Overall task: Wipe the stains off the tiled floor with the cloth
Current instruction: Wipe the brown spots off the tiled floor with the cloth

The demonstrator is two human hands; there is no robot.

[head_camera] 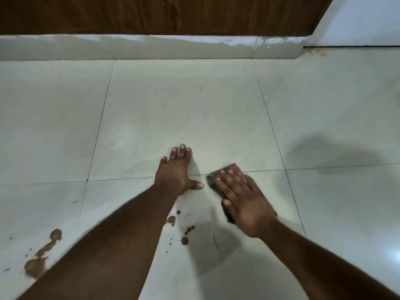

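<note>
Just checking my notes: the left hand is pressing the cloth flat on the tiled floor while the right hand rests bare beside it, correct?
Not quite: the hands are swapped. The head view shows the right hand pressing the cloth on the tiled floor, the left hand bare beside it.

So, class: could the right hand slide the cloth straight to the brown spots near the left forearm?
Probably yes: the right hand presses the cloth flat, and bare floor separates it from the spots.

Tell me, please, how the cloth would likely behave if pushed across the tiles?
The cloth looks soft, flattened under the right hand, so it may bunch. The floor looks glossy, so it probably slides easily.
</note>
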